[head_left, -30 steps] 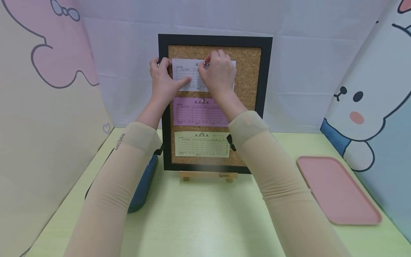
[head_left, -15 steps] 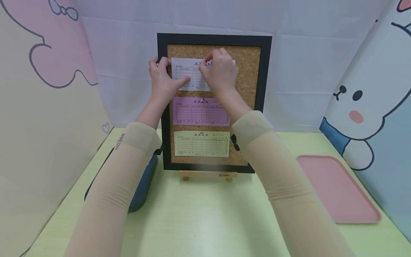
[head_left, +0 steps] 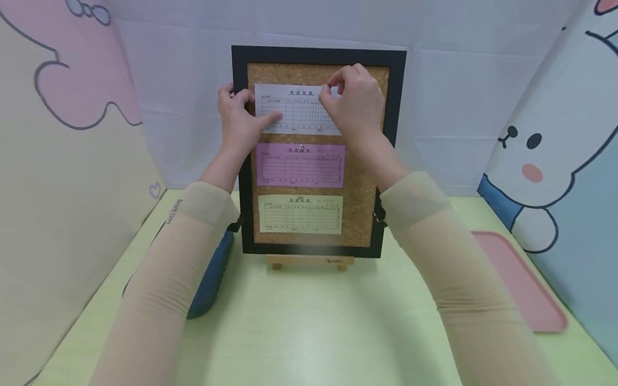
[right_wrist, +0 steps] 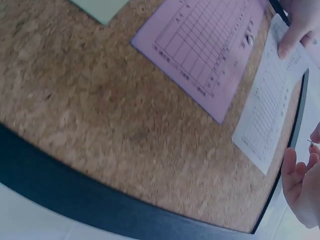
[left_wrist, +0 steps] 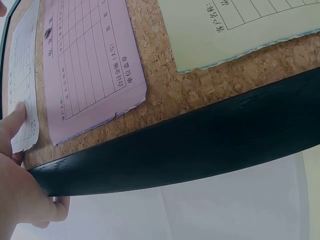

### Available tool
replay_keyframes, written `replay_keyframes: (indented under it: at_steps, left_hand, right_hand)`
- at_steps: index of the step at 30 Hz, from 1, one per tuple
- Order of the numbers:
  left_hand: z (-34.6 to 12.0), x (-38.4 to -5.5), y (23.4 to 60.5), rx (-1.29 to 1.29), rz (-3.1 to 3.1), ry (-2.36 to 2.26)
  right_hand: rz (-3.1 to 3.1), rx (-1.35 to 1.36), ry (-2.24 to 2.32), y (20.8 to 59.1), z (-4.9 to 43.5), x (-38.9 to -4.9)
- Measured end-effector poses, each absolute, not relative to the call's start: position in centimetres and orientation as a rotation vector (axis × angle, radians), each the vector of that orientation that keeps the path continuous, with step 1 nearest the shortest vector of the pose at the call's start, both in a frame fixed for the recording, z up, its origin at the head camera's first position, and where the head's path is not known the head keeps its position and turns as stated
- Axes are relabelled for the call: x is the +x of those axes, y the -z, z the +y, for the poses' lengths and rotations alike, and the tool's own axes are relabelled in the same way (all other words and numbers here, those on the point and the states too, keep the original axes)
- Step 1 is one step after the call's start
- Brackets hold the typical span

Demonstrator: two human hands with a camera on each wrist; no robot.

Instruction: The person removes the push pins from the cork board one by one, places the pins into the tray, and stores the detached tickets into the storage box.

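A black-framed corkboard (head_left: 359, 177) stands upright with a white receipt slip (head_left: 296, 115) at the top, a purple slip (head_left: 300, 166) in the middle and a pale green slip (head_left: 300, 215) below. My left hand (head_left: 240, 119) grips the board's left edge, thumb over the white slip and other fingers at the frame's side, partly behind it. Thumb and index finger of my right hand (head_left: 359, 104) pinch a small push pin (right_wrist: 311, 143), held off the board in the right wrist view. Metal pins fasten the purple and green slips.
A small wooden easel (head_left: 309, 260) supports the board on the pale green table (head_left: 309, 321). A dark blue case (head_left: 210, 284) lies at left, partly under my left sleeve. At right, a pink tray (head_left: 531, 289) is partly covered by my right sleeve. Cartoon-printed panels flank the table.
My right hand has moved right from the white slip's top middle, taking the pin with it and uncovering more of the slip. The left hand stays at the board's edge.
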State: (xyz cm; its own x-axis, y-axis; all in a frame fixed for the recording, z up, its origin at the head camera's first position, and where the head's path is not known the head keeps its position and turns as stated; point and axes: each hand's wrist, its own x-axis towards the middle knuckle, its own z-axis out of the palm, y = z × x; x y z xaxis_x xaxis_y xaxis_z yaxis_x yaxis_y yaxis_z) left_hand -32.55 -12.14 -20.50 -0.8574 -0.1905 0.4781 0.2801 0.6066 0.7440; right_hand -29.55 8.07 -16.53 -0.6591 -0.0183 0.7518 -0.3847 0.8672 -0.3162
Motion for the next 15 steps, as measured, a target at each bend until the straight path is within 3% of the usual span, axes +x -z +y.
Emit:
replay_keyframes:
  at_steps: [15]
  left_hand:
    - [-13.2,-31.9,19.7,0.011,-2.361,1.280]
  right_hand:
    - [-2.107,0.435,-0.619,15.2,11.2,-27.2]
